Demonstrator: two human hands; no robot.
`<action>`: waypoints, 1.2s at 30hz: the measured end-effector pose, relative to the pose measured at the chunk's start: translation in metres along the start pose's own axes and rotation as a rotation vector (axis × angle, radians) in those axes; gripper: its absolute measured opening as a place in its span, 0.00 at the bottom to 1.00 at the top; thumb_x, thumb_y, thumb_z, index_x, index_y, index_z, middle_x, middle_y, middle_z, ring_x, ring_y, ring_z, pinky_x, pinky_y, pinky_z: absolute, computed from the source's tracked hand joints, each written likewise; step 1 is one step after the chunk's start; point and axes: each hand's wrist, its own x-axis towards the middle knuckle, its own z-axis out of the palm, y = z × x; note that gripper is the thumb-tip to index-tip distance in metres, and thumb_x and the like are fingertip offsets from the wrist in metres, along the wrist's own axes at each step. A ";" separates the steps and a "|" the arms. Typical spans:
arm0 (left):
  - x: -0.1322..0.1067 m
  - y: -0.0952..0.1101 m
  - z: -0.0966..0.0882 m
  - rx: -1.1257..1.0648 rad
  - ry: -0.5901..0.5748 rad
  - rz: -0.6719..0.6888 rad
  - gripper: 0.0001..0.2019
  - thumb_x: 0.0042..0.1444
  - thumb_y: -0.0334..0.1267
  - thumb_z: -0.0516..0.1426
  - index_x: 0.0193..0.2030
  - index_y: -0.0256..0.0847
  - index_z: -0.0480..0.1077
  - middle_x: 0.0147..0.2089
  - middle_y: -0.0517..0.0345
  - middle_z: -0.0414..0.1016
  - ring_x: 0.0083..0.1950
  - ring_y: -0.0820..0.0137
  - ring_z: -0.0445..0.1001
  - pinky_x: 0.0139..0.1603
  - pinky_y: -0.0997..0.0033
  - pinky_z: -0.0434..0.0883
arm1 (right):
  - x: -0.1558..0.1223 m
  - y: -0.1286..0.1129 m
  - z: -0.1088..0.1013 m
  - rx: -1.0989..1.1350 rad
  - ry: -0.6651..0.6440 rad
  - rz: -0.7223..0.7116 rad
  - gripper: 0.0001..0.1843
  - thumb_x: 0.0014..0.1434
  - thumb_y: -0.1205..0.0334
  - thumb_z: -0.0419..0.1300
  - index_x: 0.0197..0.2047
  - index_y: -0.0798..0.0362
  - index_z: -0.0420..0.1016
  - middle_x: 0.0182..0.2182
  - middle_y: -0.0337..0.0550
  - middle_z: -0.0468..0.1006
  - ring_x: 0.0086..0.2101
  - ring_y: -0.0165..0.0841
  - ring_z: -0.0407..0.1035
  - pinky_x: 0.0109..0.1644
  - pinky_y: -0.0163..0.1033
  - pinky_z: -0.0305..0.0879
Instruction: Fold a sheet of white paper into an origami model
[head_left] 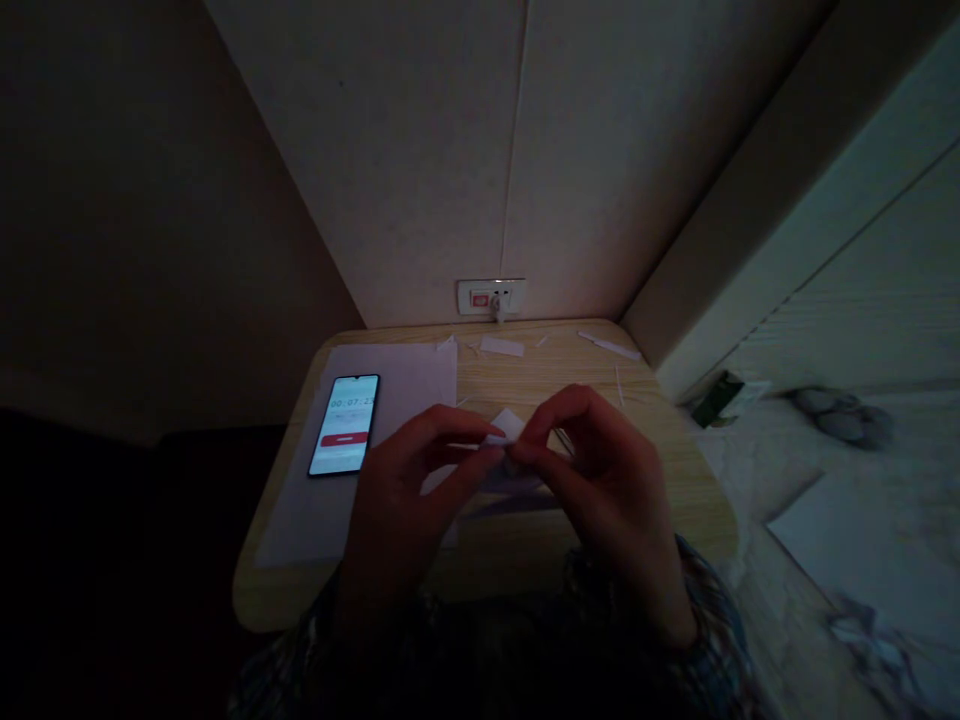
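Left hand [405, 492] and right hand [609, 485] pinch white paper [496, 440], held between them

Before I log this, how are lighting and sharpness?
Head view, lighting: dim overall, nearly black at lower left; the phone screen is brightest, the left hand and right hand shadowed. Head view, sharpness: phone edges fairly crisp, grey object at right smeared, details of the pinched paper unclear.

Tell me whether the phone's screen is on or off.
On: the phone glows brightly, showing large digits and a red bar.
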 end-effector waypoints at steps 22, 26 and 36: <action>-0.006 0.010 0.001 -0.152 0.109 0.032 0.10 0.44 0.27 0.67 0.26 0.50 0.79 0.26 0.68 0.79 0.29 0.73 0.76 0.31 0.77 0.74 | 0.001 -0.021 -0.008 -0.230 -0.062 -0.136 0.08 0.58 0.67 0.66 0.28 0.51 0.75 0.26 0.35 0.76 0.29 0.30 0.71 0.30 0.35 0.65; -0.005 0.011 0.001 -0.109 0.097 0.029 0.08 0.45 0.28 0.67 0.25 0.48 0.78 0.24 0.68 0.77 0.28 0.73 0.76 0.31 0.77 0.73 | 0.001 -0.020 -0.010 -0.227 -0.084 -0.147 0.08 0.59 0.68 0.65 0.29 0.52 0.75 0.26 0.35 0.76 0.29 0.28 0.71 0.31 0.33 0.65; -0.005 0.010 0.002 -0.196 0.105 0.011 0.09 0.44 0.26 0.67 0.22 0.47 0.77 0.23 0.69 0.76 0.27 0.77 0.74 0.29 0.82 0.71 | 0.001 -0.020 -0.009 -0.232 -0.114 -0.143 0.08 0.60 0.69 0.66 0.29 0.52 0.75 0.27 0.34 0.75 0.29 0.27 0.70 0.32 0.32 0.64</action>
